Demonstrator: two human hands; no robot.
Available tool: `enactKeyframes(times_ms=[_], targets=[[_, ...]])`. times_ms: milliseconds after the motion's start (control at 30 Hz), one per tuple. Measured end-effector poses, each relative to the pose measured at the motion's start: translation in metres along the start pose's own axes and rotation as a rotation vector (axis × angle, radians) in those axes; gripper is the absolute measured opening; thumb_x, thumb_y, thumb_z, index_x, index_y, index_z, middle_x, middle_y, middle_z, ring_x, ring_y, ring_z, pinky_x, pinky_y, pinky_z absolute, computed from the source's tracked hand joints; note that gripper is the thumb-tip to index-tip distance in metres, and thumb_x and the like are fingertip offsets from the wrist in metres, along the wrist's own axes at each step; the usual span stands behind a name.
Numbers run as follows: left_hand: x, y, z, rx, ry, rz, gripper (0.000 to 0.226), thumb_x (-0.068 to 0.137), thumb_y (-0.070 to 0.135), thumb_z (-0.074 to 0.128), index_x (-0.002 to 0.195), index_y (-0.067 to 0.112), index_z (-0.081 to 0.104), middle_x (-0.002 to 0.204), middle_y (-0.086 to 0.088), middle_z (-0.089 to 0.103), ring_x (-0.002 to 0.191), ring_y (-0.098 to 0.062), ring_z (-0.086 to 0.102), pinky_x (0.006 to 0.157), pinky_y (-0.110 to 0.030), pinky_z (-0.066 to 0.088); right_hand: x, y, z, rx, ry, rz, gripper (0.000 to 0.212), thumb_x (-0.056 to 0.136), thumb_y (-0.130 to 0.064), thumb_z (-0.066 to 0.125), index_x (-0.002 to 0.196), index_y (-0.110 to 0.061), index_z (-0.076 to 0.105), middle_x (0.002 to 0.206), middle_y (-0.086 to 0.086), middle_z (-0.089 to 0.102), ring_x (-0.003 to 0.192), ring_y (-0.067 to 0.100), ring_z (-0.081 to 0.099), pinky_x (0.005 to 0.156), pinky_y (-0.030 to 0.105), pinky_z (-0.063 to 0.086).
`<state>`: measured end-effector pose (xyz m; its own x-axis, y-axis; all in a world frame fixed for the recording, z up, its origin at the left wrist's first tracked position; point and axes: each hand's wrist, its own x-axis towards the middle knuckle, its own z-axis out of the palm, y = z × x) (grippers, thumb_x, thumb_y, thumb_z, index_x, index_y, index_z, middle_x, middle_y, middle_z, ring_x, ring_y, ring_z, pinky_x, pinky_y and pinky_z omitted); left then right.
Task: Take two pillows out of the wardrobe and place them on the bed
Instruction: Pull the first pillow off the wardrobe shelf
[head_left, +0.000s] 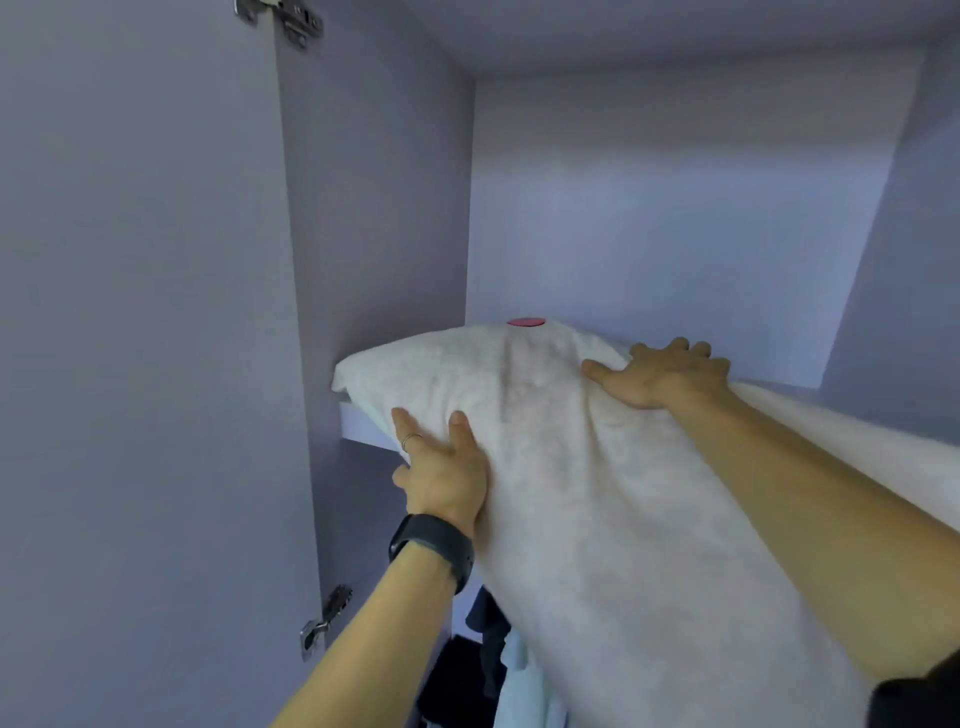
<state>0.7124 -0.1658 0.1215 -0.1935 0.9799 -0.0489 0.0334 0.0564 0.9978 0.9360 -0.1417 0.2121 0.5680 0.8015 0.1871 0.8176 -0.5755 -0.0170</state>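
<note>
Far left: open wardrobe door (130, 312), pale grey, one metal hinge (283, 21) at its top edge and a second hinge (324, 621) lower down. Next, the wardrobe (675, 208) interior, same pale grey, with the front edge of an upper shelf (363, 422) showing just beyond the door. White pillow (545, 467) lies on that shelf, its far end against the left inner wall, its near part sagging off the shelf edge toward the camera. Left hand (441, 467) grips the pillow's lower left side: thumb and one finger dig into the fabric from above, other fingers curl beneath. Thin ring (412, 440) on one finger; black wristband (434, 548) on that wrist. Below the shelf hang dark clothes (467, 675) and a light blue garment (519, 675). Behind the pillow's top ridge, a small pink round object (525, 322) peeks out; what it is cannot be told. Right hand (670, 376) rests on the pillow's upper right, palm down, thumb spread to the left, fingers bent over the far ridge, tips hidden. Right forearm runs down to a dark sleeve (914, 701) at the lower right corner.
</note>
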Motion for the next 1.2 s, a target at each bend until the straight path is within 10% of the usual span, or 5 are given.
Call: enactKeyframes(times_ms=[367,600,767,1033,1200], targets=[[-0.017,-0.041,-0.002,0.091,-0.064,0.187,0.116,0.074,0.071,0.069,0.151,0.049,-0.015,0.159,-0.010,0.013,0.127,-0.038,0.049,0.091,-0.037,0.040,-0.073,0.066,0.029,0.375,-0.035,-0.034,0.103,0.061,-0.101,0.038,0.148,-0.057,0.005,0.156,0.012,0.028,0.135,0.042,0.039,0.109,0.056,0.034],[-0.014,-0.071,-0.004,-0.024,-0.027,0.390,0.112,0.072,0.060,0.079,0.151,0.056,-0.001,0.154,-0.012,0.033,0.136,-0.024,0.041,0.108,-0.036,0.038,-0.116,0.064,0.112,0.690,0.458,-0.083,0.096,0.073,-0.081,0.059,0.151,-0.055,0.009,0.148,0.011,0.036,0.134,0.033,0.039,0.113,0.047,0.026],[-0.035,-0.084,-0.026,-0.023,0.051,0.517,0.115,0.071,0.041,0.086,0.156,0.043,0.008,0.137,-0.003,0.041,0.104,0.026,0.037,0.093,-0.020,0.041,-0.148,0.053,0.156,0.989,0.676,-0.135,0.096,0.076,-0.066,0.072,0.154,-0.044,0.022,0.141,0.007,0.035,0.134,0.026,0.039,0.112,0.046,0.036],[-0.087,-0.140,-0.117,0.135,0.246,0.563,0.123,0.058,0.048,0.090,0.152,0.053,0.011,0.129,0.005,0.036,0.117,0.027,0.029,0.088,0.004,0.032,-0.230,0.018,0.221,1.145,0.565,-0.146,0.093,0.080,-0.064,0.064,0.153,-0.019,0.027,0.145,0.022,0.038,0.135,0.038,0.040,0.114,0.052,0.036],[-0.133,-0.175,-0.188,0.323,0.497,0.481,0.109,0.059,0.071,0.075,0.144,0.067,0.008,0.131,0.004,0.032,0.130,-0.010,0.044,0.101,-0.024,0.039,-0.275,-0.035,0.260,1.269,0.422,-0.366,0.085,0.085,-0.049,0.072,0.147,-0.003,0.037,0.138,0.027,0.046,0.130,0.043,0.047,0.109,0.055,0.039]])
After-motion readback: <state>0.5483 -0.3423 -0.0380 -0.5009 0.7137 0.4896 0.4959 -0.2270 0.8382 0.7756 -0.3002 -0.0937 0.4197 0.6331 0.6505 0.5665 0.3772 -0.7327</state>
